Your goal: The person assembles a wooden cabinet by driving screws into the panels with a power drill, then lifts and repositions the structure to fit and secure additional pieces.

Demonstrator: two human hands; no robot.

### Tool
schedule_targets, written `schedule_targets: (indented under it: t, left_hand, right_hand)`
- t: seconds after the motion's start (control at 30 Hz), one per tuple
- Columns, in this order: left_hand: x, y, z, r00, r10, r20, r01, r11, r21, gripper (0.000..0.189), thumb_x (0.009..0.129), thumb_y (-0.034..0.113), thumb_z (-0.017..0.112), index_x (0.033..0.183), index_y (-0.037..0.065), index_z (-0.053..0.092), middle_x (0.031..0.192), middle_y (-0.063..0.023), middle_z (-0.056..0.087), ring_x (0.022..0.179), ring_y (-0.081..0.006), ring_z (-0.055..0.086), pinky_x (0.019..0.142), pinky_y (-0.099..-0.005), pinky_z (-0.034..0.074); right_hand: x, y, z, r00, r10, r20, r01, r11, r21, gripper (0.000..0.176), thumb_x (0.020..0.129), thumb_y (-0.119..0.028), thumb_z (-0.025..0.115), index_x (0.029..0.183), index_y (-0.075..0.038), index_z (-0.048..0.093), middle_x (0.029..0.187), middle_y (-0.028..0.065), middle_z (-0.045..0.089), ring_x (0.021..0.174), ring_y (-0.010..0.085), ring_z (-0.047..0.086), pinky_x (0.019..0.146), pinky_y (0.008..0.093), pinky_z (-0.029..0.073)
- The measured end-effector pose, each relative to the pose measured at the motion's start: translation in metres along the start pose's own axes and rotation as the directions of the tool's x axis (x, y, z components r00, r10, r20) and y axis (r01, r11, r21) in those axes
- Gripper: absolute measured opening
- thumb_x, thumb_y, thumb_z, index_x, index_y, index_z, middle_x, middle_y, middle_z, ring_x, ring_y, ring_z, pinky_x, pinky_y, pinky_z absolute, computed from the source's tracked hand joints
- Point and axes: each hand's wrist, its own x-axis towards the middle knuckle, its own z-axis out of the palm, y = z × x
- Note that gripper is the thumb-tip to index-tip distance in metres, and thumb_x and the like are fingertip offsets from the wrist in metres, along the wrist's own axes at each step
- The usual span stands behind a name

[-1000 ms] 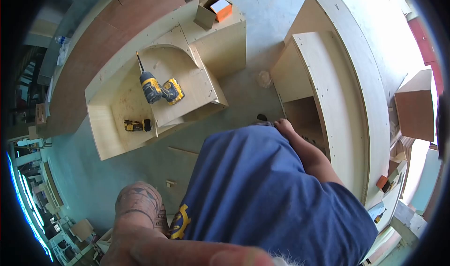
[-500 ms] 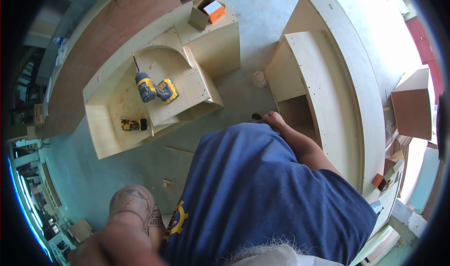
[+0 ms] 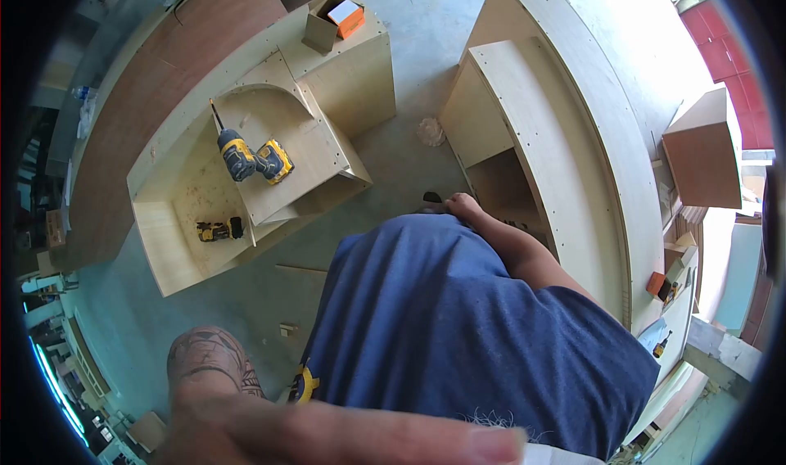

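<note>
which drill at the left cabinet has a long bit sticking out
The drill on the raised wooden panel; the other drill inside the cabinet shows no long bit.

No words, brand names or numbers can be read with certainty. The yellow-and-black power tool lying on the wooden unit has markings on its casing too small to make out, and the same goes for the second yellow-and-black tool lower in that unit. The orange-and-white box sits at an angle that leaves any print illegible. On the blue shirt, a yellow gear-like emblem shows only in part. The tattoo at lower left shows dark bands and angular shapes; whether any are letters cannot be told.
</note>
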Motion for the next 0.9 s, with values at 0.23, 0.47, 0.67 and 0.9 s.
schedule_targets:
  t: [0.23,0.47,0.67,0.9]
  left_hand:
    - [-0.008,0.008,-0.008,0.999,-0.019,0.033,0.017,0.998,0.063,0.015,0.098,0.031,0.064,0.089,0.023,0.055,0.084,0.0099,0.055,0.101,-0.011,0.051,0.099,-0.031,0.046]
    - [-0.011,0.005,-0.012,0.997,-0.036,0.07,0.027,0.991,0.129,0.014,0.098,0.031,0.063,0.09,0.023,0.055,0.083,0.0101,0.055,0.102,-0.0108,0.051,0.099,-0.0312,0.046]
    - [-0.014,0.004,-0.013,0.996,-0.056,0.074,0.044,0.987,0.158,0.013,0.099,0.03,0.063,0.091,0.023,0.055,0.083,0.0103,0.054,0.102,-0.0105,0.051,0.099,-0.0313,0.047]
    - [-0.022,0.013,-0.02,0.998,-0.062,0.032,0.055,0.978,0.2,0.012,0.099,0.03,0.062,0.092,0.023,0.055,0.083,0.0104,0.054,0.102,-0.0103,0.051,0.1,-0.0315,0.047]
  right_hand:
    - [-0.031,0.001,0.006,0.994,0.091,-0.055,-0.086,0.993,0.086,0.042,0.093,-0.039,0.061,0.112,-0.004,0.074,0.115,0.0204,0.072,0.112,0.0372,0.066,0.099,0.0442,0.051]
    - [-0.041,0.003,0.027,0.984,0.158,-0.077,-0.138,0.966,0.218,0.045,0.093,-0.041,0.061,0.114,-0.002,0.074,0.114,0.0207,0.072,0.111,0.0345,0.068,0.098,0.043,0.051]
    - [-0.045,0.002,0.03,0.982,0.169,-0.083,-0.145,0.961,0.237,0.046,0.094,-0.041,0.061,0.115,-0.002,0.073,0.113,0.021,0.072,0.11,0.0351,0.068,0.098,0.0432,0.051]
    - [-0.049,-0.003,0.037,0.982,0.173,-0.073,-0.151,0.96,0.235,0.046,0.095,-0.04,0.061,0.115,0.0,0.072,0.113,0.0214,0.072,0.108,0.0344,0.069,0.096,0.043,0.052]
